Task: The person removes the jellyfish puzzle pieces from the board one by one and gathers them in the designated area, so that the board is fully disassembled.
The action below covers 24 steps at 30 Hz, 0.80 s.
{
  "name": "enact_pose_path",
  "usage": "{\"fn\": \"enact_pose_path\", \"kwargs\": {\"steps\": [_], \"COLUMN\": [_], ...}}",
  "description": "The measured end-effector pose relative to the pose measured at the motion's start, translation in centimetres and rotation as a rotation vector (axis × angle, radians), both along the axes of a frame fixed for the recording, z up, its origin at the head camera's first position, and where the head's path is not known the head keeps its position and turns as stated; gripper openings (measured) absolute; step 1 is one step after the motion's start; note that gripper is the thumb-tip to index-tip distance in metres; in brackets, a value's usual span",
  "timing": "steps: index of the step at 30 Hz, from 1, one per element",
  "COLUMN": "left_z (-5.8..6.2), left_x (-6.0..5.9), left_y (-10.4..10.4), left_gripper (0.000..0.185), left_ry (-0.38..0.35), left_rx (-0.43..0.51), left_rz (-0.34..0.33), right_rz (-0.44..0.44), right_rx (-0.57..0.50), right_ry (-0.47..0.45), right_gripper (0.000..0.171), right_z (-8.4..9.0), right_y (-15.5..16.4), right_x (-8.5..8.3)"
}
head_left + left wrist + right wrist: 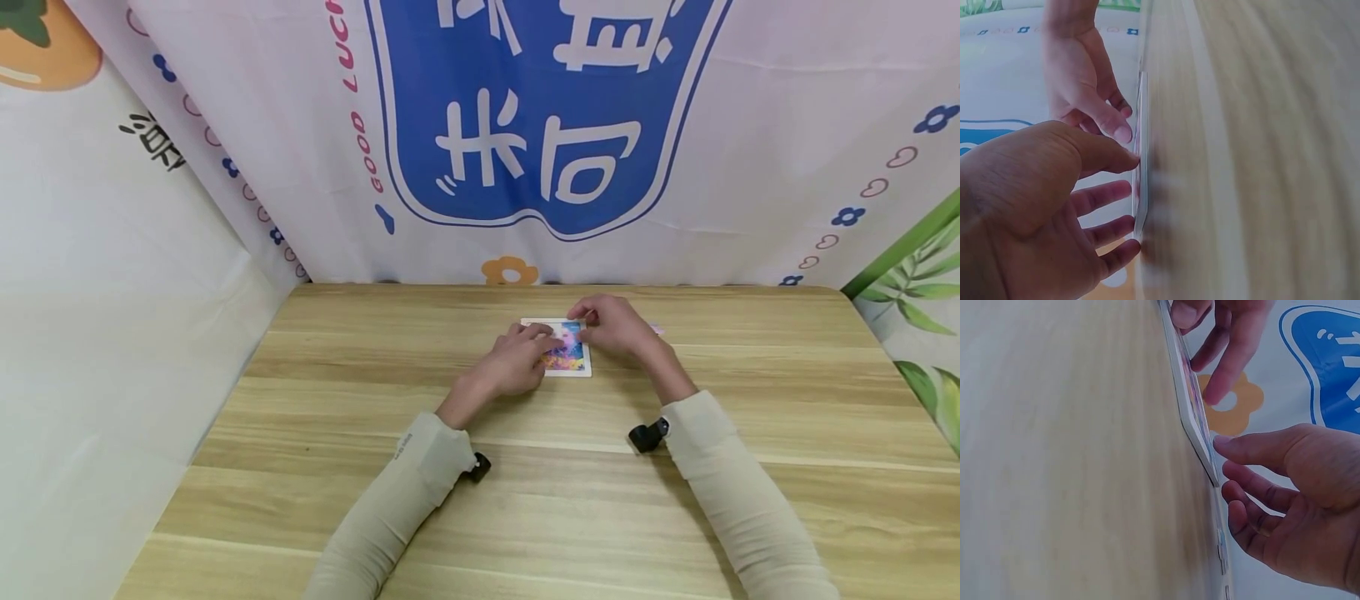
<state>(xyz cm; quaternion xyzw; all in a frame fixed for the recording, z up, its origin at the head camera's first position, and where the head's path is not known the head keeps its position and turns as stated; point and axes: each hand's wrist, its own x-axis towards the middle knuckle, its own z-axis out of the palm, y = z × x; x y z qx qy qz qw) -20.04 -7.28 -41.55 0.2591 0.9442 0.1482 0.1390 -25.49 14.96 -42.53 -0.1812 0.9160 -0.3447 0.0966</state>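
Observation:
A small flat board (588, 372) with a white border and a colourful picture in pink, blue and yellow lies on the table. Over its left part is my left hand (516, 360), fingertips resting on the picture and hiding that side. My right hand (613, 323) is at the board's upper right edge. In the right wrist view, the right thumb (1254, 445) touches or nearly touches the board, with the other fingers loosely bent beside it. Nothing can be seen held between them. The left fingers (1107, 197) are fairly straight against the board.
A small pinkish flat piece (657, 329) lies just right of my right hand. Low flat pieces (1222, 553) also show beyond the board in the right wrist view. The wooden table (555, 508) ends at a printed cloth (315, 167) hanging behind it.

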Motion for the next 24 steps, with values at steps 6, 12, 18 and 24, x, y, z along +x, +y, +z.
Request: {"fn": "enact_pose_path", "kwargs": {"steps": [6, 12, 18, 24], "left_z": [-0.3, -0.3, -0.2, -0.3], "left_x": [0.1, 0.1, 0.0, -0.2], "left_y": [0.3, 0.7, 0.8, 0.8], "left_gripper": [0.051, 0.046, 0.046, 0.047], "left_ry": [0.023, 0.044, 0.037, 0.041], "left_rx": [-0.044, -0.064, -0.067, -0.080], "left_rz": [-0.011, -0.002, 0.005, -0.013], "right_rz": [0.004, 0.010, 0.017, 0.042], "right_rx": [0.023, 0.038, 0.068, 0.111], "right_ry": [-0.015, -0.025, -0.025, 0.008], "right_gripper": [0.026, 0.026, 0.028, 0.029], "right_z": [-0.1, 0.1, 0.6, 0.9], "right_y": [-0.5, -0.6, -0.7, -0.6], "right_x": [-0.1, -0.3, 0.0, 0.1]}}
